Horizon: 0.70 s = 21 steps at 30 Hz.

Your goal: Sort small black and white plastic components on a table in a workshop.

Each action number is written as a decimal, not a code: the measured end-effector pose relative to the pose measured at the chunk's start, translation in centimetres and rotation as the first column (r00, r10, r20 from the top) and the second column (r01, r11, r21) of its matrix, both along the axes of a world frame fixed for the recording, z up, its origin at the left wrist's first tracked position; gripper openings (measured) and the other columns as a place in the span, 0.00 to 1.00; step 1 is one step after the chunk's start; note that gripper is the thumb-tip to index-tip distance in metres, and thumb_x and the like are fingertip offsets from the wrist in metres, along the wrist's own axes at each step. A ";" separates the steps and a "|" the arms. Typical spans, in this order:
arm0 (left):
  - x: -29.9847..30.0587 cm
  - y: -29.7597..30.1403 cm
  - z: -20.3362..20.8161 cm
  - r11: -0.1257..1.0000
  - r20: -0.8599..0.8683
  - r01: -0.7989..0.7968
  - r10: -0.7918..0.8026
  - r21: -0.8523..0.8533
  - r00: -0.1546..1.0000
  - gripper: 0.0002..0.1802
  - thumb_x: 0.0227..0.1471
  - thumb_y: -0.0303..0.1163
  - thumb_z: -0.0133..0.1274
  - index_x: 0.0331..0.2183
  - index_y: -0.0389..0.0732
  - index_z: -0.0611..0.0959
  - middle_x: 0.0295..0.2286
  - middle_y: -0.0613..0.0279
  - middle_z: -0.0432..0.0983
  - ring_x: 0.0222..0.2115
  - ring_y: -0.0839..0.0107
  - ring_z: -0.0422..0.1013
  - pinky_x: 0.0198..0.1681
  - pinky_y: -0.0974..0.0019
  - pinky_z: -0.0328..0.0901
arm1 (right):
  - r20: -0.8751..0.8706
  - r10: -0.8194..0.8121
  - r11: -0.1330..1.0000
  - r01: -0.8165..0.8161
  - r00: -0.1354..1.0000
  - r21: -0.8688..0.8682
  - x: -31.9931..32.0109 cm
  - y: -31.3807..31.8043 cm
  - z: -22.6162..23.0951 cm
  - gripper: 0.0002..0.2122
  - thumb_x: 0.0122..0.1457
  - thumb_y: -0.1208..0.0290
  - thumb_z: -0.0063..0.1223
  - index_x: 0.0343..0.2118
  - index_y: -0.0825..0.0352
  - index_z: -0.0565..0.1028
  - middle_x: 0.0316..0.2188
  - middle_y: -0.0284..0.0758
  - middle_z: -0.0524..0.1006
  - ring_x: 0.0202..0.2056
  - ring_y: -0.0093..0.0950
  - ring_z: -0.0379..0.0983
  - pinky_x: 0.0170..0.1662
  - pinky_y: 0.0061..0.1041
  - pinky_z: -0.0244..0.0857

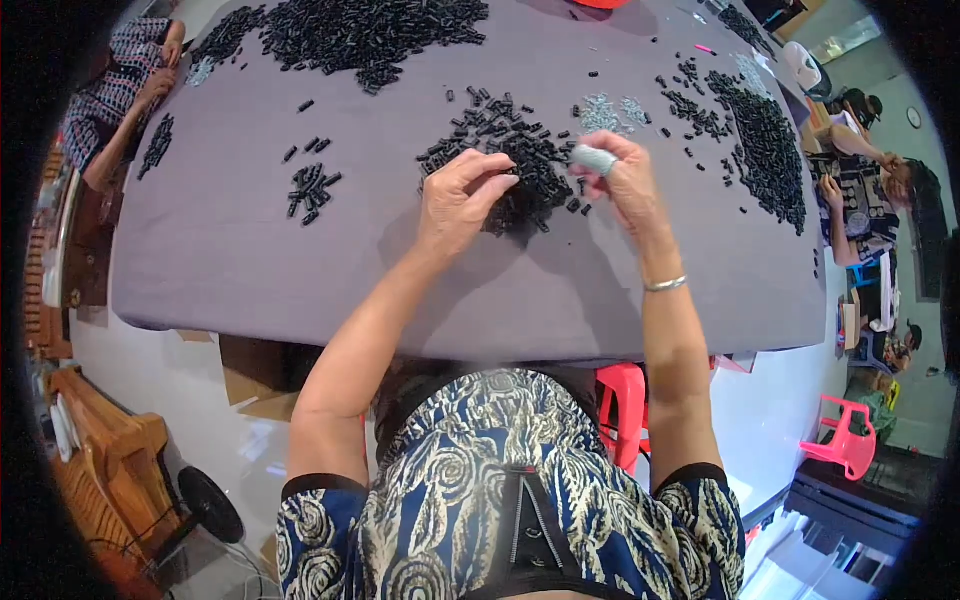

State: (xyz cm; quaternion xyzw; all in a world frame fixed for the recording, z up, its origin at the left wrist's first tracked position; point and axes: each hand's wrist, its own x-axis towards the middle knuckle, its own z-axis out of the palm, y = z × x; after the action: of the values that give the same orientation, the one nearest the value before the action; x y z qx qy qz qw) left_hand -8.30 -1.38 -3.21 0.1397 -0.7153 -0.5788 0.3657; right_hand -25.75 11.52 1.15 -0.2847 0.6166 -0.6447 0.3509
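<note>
My left hand [458,203] is over the near left side of a heap of small black plastic pieces [540,165]. Its thumb and forefinger are pinched on one small black plastic piece [513,172]. To the right of the heap, my right hand [625,178] is raised with its fingers bent together and slightly blurred; whatever they hold is hidden. A pale wrap [594,159] covers one of its fingers. Just beyond that hand lies a small pile of clear pieces [600,112].
A grey cloth covers the table [300,265]. A small group of black pieces [312,190] lies left, with larger heaps far [370,35] and right [765,150]. People sit at the left [120,95] and right [860,205]. A red chair [622,410] is near me.
</note>
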 end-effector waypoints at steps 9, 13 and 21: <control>0.1 -0.1 0.3 0.997 -0.017 -0.031 0.032 0.066 0.999 0.08 0.47 0.20 0.57 0.33 0.33 0.81 0.26 0.70 0.71 0.27 0.83 0.66 0.32 0.79 0.62 | 0.125 0.055 0.982 -0.031 0.991 -0.186 5.2 -2.7 -1.4 0.03 0.54 0.77 0.54 0.31 0.67 0.76 0.23 0.28 0.73 0.20 0.12 0.64 0.19 0.12 0.59; 0.0 -0.2 -0.1 0.995 -0.028 -0.051 0.053 0.087 0.998 0.08 0.46 0.24 0.58 0.33 0.35 0.82 0.24 0.67 0.71 0.26 0.80 0.68 0.31 0.76 0.63 | 0.115 0.026 0.981 -0.003 0.993 -0.196 5.8 -3.0 -1.5 0.03 0.54 0.77 0.54 0.31 0.68 0.76 0.23 0.28 0.73 0.20 0.13 0.64 0.19 0.13 0.59; 0.1 0.0 -0.1 0.996 -0.026 -0.066 0.067 0.063 0.997 0.09 0.45 0.23 0.58 0.33 0.35 0.82 0.24 0.67 0.73 0.26 0.80 0.68 0.31 0.76 0.63 | 0.184 0.004 0.984 0.030 0.983 -0.176 6.3 -3.2 -1.5 0.02 0.54 0.77 0.53 0.31 0.68 0.75 0.22 0.28 0.72 0.20 0.13 0.64 0.18 0.13 0.59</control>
State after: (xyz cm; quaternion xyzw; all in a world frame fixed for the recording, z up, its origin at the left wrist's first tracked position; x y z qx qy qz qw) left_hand -8.24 -1.41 -3.27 0.1667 -0.6867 -0.5902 0.3903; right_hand -19.46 8.35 -0.32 -0.2501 0.5232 -0.7231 0.3753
